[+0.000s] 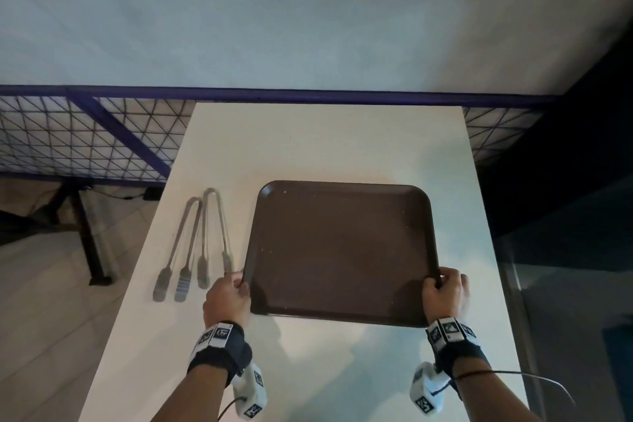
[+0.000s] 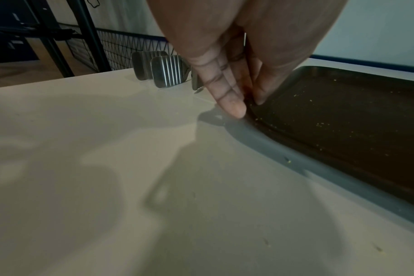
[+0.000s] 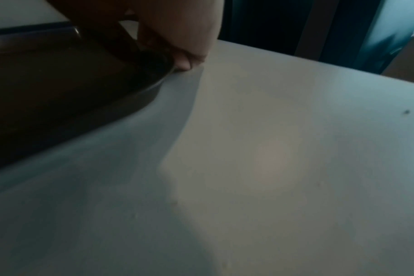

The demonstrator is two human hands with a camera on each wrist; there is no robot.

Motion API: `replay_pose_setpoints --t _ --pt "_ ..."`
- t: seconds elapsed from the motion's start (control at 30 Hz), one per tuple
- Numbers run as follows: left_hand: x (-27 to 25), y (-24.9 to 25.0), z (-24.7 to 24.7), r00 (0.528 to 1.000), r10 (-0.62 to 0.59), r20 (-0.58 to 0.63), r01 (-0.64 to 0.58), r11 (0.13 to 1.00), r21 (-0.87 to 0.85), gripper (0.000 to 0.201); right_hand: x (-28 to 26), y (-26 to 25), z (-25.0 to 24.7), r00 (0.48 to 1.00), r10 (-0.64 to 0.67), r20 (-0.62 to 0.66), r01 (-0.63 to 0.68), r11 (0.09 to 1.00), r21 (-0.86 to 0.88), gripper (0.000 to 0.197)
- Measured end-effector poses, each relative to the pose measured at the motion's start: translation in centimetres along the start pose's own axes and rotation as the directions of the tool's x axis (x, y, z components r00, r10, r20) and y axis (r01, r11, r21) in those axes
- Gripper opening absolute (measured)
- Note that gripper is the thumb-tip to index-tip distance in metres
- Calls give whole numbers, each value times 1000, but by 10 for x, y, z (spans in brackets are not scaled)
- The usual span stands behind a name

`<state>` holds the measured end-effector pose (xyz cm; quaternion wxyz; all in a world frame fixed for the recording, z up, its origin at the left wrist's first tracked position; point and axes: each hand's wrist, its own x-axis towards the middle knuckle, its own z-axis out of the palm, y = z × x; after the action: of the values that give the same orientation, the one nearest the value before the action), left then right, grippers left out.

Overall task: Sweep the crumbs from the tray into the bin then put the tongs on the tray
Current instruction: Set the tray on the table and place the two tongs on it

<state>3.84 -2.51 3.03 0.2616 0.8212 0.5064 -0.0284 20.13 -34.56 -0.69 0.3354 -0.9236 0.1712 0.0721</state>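
Observation:
A dark brown tray [image 1: 342, 250] lies on the white table, with small yellow crumbs [image 2: 319, 123] scattered on it. My left hand [image 1: 227, 295] pinches the tray's left rim [image 2: 250, 110] near the front corner, thumb on top, fingers down the outside. My right hand [image 1: 445, 291] grips the right rim [image 3: 163, 74] the same way. Two metal tongs [image 1: 195, 247] lie side by side on the table just left of the tray; their ribbed tips [image 2: 168, 72] show behind my left fingers. No bin is in view.
The white table [image 1: 325, 147] runs away from me to a wall with a blue-framed wire grid [image 1: 85, 140]. A few crumbs lie on the table [image 2: 288, 160] by the tray. Floor drops off at the left; a glass surface [image 1: 565, 284] stands at the right.

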Motion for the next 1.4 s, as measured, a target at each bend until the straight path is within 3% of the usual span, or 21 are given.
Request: replay_pose_setpoints --t 0.17,0.27,0.37,0.5,0.67,0.8,0.87,1.13,1.4 --pt "-5 -3 -20 995 96 -15 -96 994 -49 23 -9 -15 -14 1000 -19 -22 16 995 -101 42" --pt "-3 -2 -52 980 180 -87 -191 971 -147 22 -25 -46 -18 993 -104 -47 101 992 -70 42" --pt "7 -8 -87 976 163 -147 -195 951 -240 19 -46 -85 -6 972 -236 24 236 972 -4 40" --pt "38 -34 -117 974 135 -183 -177 956 -234 20 -85 -142 28 899 -426 100 416 903 107 34" --pt "80 -74 -125 993 96 -66 -104 986 -134 28 -142 -199 81 777 -541 320 530 838 131 31" --pt "99 -97 -114 988 33 150 -35 999 13 42 -174 -230 120 685 -422 594 507 861 26 34" --pt "106 -105 -109 979 32 204 -43 998 51 44 -186 -239 139 667 -354 655 490 871 -27 41" --pt "122 -123 -94 958 26 285 -42 998 51 45 -210 -254 188 694 -181 697 463 854 -239 57" --pt "124 -131 -91 960 68 272 -78 997 25 42 -213 -254 214 732 -174 658 459 841 -288 31"
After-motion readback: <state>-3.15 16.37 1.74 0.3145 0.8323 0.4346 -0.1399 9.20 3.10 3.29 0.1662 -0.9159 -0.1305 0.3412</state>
